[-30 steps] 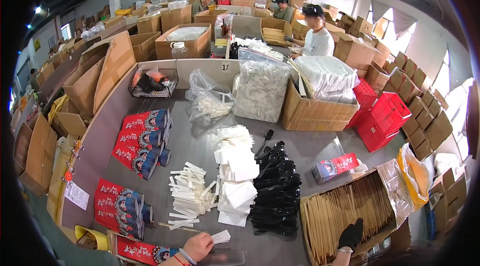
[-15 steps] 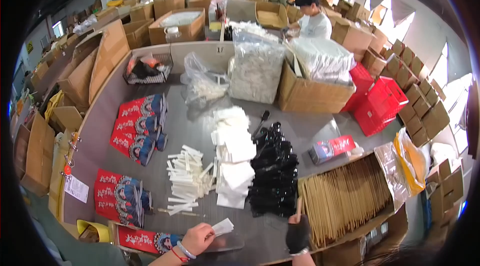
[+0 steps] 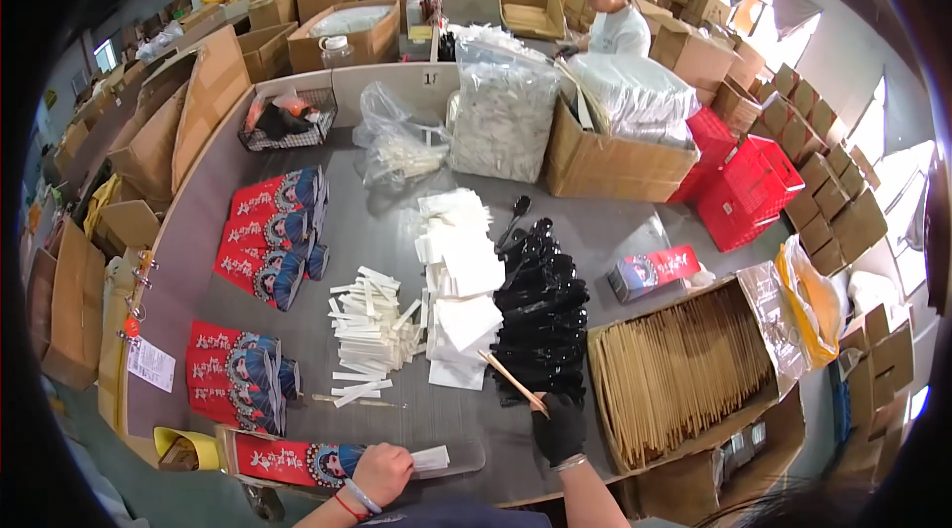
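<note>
My left hand (image 3: 382,471) is closed on a folded white paper (image 3: 430,459) by the front edge. It rests over the clear end of a red and blue printed pouch (image 3: 283,460), which lies in a cardboard holder. On my right hand (image 3: 560,427) is a black glove, and its closed fingers hold a pair of wooden chopsticks (image 3: 512,383) pointing up and left. Just beyond them lie black plastic spoons (image 3: 540,330) in an overlapping heap. Left of these are a stack of white napkins (image 3: 464,270) and a pile of narrow white paper strips (image 3: 372,330).
An open carton of wooden chopsticks (image 3: 684,369) stands at the right. Stacks of printed pouches (image 3: 233,374) lie at the left. Along the back are a wire basket (image 3: 290,139), plastic bags (image 3: 506,112), a carton (image 3: 620,166) and a red basket (image 3: 749,196). Another person (image 3: 617,22) works beyond.
My right hand has moved left, away from the chopstick carton, with the chopsticks in it. My left hand has brought the folded white paper down onto the pouch's clear end.
</note>
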A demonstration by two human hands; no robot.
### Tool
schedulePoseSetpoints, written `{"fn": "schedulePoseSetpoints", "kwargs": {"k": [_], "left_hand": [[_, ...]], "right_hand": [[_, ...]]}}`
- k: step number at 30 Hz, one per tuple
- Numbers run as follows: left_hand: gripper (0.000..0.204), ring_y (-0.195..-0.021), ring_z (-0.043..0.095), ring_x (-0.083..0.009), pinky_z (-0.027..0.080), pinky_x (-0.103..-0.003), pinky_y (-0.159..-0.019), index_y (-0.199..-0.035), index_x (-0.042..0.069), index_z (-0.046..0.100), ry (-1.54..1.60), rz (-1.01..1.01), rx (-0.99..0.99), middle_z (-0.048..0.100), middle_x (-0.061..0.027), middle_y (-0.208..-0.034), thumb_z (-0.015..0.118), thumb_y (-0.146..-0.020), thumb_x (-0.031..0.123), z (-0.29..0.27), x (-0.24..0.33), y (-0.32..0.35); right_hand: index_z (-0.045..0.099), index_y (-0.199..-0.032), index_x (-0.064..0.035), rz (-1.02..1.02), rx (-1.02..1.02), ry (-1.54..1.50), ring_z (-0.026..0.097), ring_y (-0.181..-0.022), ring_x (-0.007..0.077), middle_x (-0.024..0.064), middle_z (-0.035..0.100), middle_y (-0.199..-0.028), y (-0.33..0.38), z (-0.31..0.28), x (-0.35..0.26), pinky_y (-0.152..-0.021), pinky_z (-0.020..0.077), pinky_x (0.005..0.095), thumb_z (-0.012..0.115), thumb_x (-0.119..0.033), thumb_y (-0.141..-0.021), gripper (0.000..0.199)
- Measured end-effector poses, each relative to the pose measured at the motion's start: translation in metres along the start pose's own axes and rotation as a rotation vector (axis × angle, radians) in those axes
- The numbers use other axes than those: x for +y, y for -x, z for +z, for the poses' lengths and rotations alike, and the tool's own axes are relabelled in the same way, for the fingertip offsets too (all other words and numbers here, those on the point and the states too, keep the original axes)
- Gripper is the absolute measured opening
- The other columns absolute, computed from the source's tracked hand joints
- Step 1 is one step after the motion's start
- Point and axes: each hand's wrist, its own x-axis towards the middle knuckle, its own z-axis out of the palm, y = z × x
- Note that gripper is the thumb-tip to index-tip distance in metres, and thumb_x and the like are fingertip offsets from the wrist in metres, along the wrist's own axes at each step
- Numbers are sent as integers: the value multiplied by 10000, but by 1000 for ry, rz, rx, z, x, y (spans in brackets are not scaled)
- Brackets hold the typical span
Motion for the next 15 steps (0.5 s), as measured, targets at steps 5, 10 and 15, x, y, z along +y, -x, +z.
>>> {"fn": "schedulePoseSetpoints", "kwargs": {"k": [5, 10, 15], "left_hand": [[65, -834, 564, -220, 440, -380, -707, -778, 112, 622, -49, 31, 55, 605, 3, -923, 651, -748, 162, 3, 6, 4], [106, -872, 563, -227, 445, -386, -738, -794, 116, 629, -103, 52, 49, 614, 3, -994, 682, -721, 173, 4, 6, 9], [157, -951, 554, -240, 448, -399, -770, -813, 124, 634, -156, 76, 53, 624, 10, -1045, 718, -692, 177, -3, 10, 5]], "right_hand": [[669, -964, -138, -86, -14, 82, 626, -791, 320, 101, 627, -848, -16, -2, 12, -654, 494, 414, 684, -196, -790, 184], [658, -992, -156, -141, -11, 141, 623, -780, 319, 87, 613, -857, -33, -1, 8, -650, 494, 421, 665, -171, -794, 198], [656, -1019, -190, -140, -100, 161, 620, -771, 316, 84, 603, -863, -44, -6, -3, -644, 490, 425, 636, -148, -815, 210]]}}
